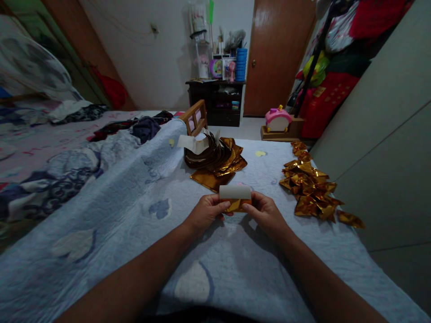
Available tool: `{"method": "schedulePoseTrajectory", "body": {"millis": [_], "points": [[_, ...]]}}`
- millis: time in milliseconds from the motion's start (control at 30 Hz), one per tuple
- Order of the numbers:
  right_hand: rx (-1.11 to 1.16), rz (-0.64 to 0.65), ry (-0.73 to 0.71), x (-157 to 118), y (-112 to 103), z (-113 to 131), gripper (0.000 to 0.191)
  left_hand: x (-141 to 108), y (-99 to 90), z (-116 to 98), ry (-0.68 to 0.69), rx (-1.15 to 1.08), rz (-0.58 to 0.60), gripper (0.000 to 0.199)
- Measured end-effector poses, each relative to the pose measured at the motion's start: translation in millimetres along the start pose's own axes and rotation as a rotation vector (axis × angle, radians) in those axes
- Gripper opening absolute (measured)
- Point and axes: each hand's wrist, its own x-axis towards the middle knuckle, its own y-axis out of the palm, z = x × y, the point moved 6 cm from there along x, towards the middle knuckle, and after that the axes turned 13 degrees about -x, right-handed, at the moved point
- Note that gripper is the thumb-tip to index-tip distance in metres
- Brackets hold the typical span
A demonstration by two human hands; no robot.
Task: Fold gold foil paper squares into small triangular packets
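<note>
Between my two hands is a sheet of gold foil paper (pixel 235 193), partly folded, with its white back showing along the top and gold below. My left hand (pixel 209 210) pinches its left end, thumb on the front. At the right end, my right hand (pixel 266 211) grips it the same way. Just beyond lies a fanned stack of gold foil sheets (pixel 215 157), some with pale backs turned up. Off to the right sits a heap of folded gold foil pieces (pixel 311 188).
A pale blue quilt (pixel 141 251) with heart patterns covers the bed under everything. Rumpled clothes (pixel 144 130) lie to the left. A grey cabinet (pixel 380 179) borders the right edge. Farther back stand a pink toy case (pixel 278 120) and a dark shelf (pixel 215 103).
</note>
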Motion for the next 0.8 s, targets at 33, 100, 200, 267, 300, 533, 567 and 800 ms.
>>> {"method": "schedulePoseTrajectory", "body": {"millis": [33, 100, 200, 267, 300, 533, 567, 800], "points": [[-0.007, 0.003, -0.002, -0.5, 0.1, 1.2, 0.028, 0.0, -0.1, -0.2, 0.002, -0.006, -0.004, 0.041], [-0.052, 0.005, 0.002, -1.9, 0.0, 3.3, 0.027, -0.1, -0.1, -0.3, 0.007, -0.025, -0.007, 0.039], [-0.121, -0.004, 0.013, -3.7, -0.1, 5.5, 0.027, -0.5, 0.8, -0.2, 0.017, -0.058, -0.001, 0.038], [-0.143, -0.018, 0.009, -4.4, -0.2, 7.0, 0.026, -0.8, 1.3, 0.3, 0.016, -0.074, -0.002, 0.038], [-0.146, -0.023, 0.003, -4.6, -0.2, 7.9, 0.025, -1.0, 1.7, 0.8, 0.010, -0.081, -0.001, 0.039], [-0.148, -0.021, -0.023, -4.8, 0.4, 12.9, 0.023, -0.8, 3.4, 3.6, -0.020, -0.106, 0.027, 0.045], [-0.154, -0.025, -0.025, -4.8, 0.3, 13.3, 0.023, -0.6, 3.4, 4.0, -0.019, -0.107, 0.029, 0.045], [-0.145, -0.055, -0.039, -4.6, 0.8, 10.7, 0.025, 0.4, 4.7, 6.3, -0.019, -0.115, 0.044, 0.046]]}}
